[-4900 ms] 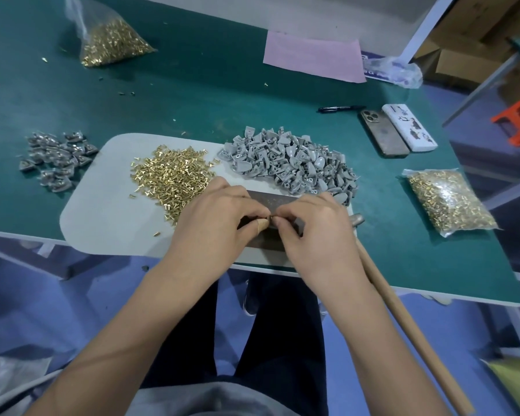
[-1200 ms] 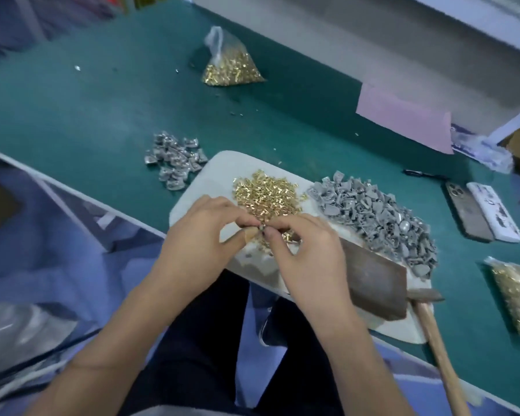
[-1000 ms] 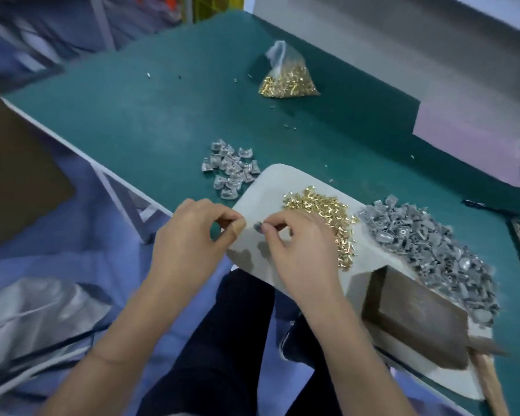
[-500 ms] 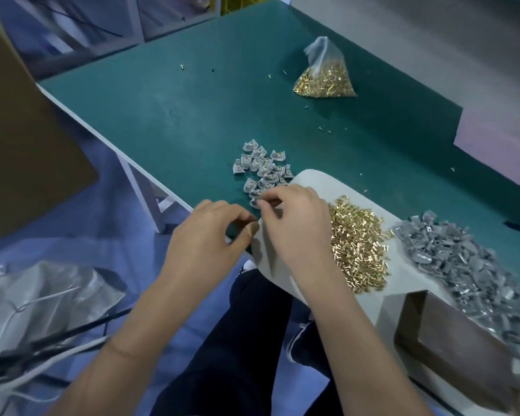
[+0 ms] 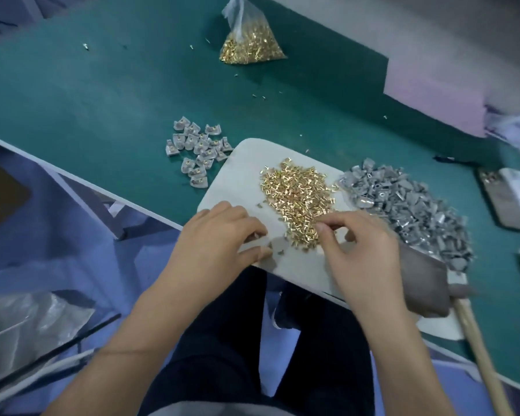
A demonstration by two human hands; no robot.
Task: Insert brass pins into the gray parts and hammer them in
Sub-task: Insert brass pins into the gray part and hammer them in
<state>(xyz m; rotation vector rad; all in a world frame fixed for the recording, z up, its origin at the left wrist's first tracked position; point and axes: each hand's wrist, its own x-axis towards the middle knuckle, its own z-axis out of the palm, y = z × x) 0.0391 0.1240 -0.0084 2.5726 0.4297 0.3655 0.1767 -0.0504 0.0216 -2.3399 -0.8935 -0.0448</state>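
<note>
A heap of loose brass pins [image 5: 297, 199] lies on a white mat [image 5: 240, 166]. To its right is a big pile of gray parts [image 5: 409, 205]. A smaller group of gray parts with brass pins in them [image 5: 197, 151] sits on the green table left of the mat. My right hand [image 5: 360, 250] reaches into the near edge of the pin heap, thumb and forefinger pinched together there. My left hand [image 5: 222, 238] rests on the mat's near left corner with its fingers curled; whether it holds anything is hidden. A dark metal block [image 5: 424, 280] lies right of my right hand, and the wooden hammer [image 5: 478, 349] lies beside the block.
A plastic bag of brass pins [image 5: 249, 46] stands at the back of the green table [image 5: 87, 100]. Two phones [image 5: 505, 202] lie at the right edge and pink paper [image 5: 433, 100] at the back right. The table's front edge runs diagonally under my wrists.
My right hand pulled away from my left, reached to the finished parts on the left, then came back right to the pin heap. My head swung left and partly back.
</note>
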